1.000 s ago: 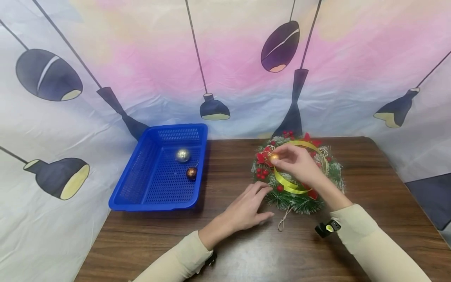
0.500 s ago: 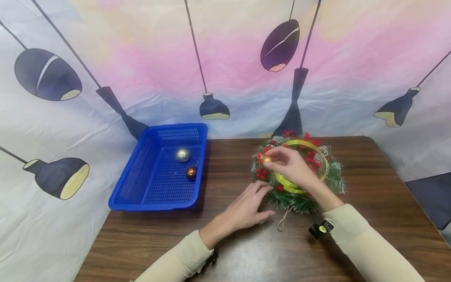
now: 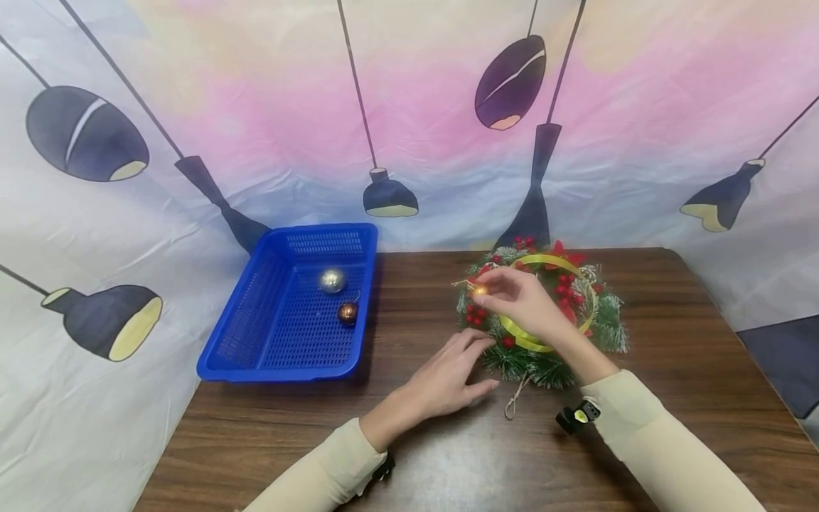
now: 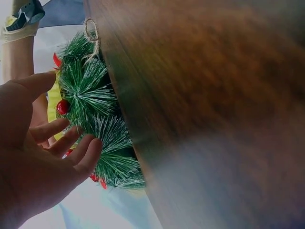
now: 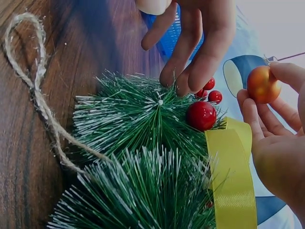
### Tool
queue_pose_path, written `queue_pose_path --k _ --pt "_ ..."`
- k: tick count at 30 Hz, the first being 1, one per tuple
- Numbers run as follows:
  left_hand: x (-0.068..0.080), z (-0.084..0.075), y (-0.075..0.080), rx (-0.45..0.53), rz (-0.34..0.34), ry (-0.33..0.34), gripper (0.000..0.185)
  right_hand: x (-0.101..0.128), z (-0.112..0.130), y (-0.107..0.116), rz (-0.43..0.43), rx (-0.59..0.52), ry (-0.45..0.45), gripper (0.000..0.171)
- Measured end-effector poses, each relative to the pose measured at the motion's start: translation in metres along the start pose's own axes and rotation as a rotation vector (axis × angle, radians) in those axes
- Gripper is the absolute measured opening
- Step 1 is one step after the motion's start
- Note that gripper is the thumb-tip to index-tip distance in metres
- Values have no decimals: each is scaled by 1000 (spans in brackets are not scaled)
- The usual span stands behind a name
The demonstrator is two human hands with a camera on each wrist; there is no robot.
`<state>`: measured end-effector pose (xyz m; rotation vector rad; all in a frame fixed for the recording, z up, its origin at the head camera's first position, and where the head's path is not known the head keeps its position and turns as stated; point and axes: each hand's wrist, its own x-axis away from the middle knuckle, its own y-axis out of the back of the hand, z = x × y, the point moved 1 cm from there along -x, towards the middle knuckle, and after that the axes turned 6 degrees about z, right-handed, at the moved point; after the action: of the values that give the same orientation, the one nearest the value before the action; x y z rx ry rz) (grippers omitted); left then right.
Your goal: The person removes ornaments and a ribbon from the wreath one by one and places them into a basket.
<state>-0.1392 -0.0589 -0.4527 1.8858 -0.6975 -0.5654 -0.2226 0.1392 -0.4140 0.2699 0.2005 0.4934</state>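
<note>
Two hands at wreath (image 3: 544, 320): left hand (image 3: 448, 377), fingers straight, steadies its near edge so right hand (image 3: 521, 302) can pinch gold bauble (image 3: 480, 289) clear w/ thumb & fingertips.

From my seat I see two arms in long, close-fitting cream sleeves (image 3: 646, 434) that end at the wrists. Both hands are bare: no rings, no gloves, nails short and plain. On the right wrist sits a small black camera unit (image 3: 576, 416) with a yellow-green mark on its face, strapped just at the cuff. A like black unit (image 3: 384, 467) peeks from under the left cuff, mostly hidden by the sleeve.
</note>
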Motion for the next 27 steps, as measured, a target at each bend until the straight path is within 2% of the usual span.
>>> queue_pose_path --k 27 --pt "4 2 2 17 7 -16 60 -4 4 -14 30 -27 42 32"
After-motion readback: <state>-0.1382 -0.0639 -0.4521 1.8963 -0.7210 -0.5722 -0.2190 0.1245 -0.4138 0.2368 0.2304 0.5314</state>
